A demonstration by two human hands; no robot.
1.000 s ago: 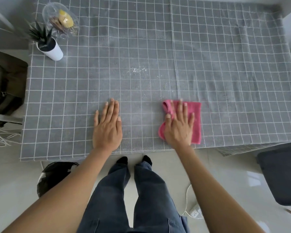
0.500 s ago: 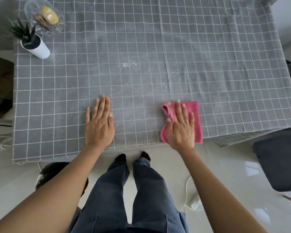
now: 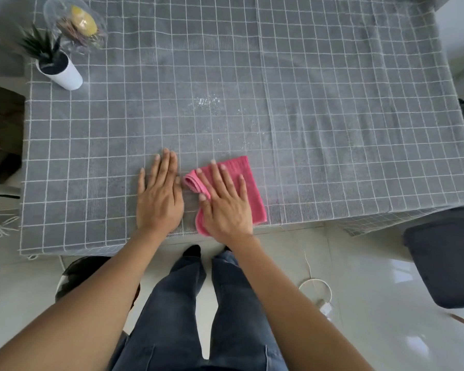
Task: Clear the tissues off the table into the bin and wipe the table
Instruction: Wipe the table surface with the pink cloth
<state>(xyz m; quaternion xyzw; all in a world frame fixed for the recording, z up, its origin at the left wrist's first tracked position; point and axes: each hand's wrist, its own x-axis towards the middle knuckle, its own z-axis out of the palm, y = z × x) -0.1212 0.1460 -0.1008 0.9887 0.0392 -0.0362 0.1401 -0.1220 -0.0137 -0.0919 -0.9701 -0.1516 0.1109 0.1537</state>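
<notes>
The pink cloth [image 3: 236,188] is pressed flat on the table [image 3: 332,129] near its front edge by the right hand [image 3: 225,207], fingers straight. The left hand [image 3: 158,199] is laid flat, empty, just beside it. White crumbs [image 3: 206,101] are scattered farther back.

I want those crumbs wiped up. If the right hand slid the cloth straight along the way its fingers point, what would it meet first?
Probably only bare tablecloth: the right hand on the pink cloth points away and slightly left, so the white specks lie just left of its line.
</notes>
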